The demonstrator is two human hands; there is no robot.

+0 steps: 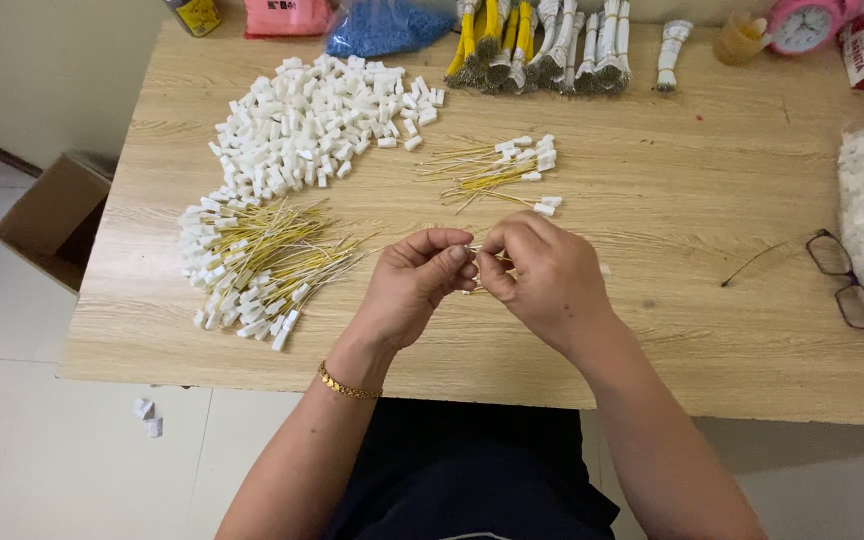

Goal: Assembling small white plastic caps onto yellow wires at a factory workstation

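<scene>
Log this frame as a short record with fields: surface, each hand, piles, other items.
surface: wooden table
left hand: fingertips pinch a small white piece, gold bracelet on the wrist
right hand: fingertips meet the left hand's at the same piece
piles: loose white connectors; wired connectors at left; smaller wired batch ahead
other items: eyeglasses, pink clock, wire bundles

A pale wood-grain table (712, 330) fills most of the view, standing against a plain cream wall (42, 60). Below it the floor (12, 440) is light tile, evenly lit. An open cardboard box (52, 215) sits on the floor beside the table's left end.
</scene>
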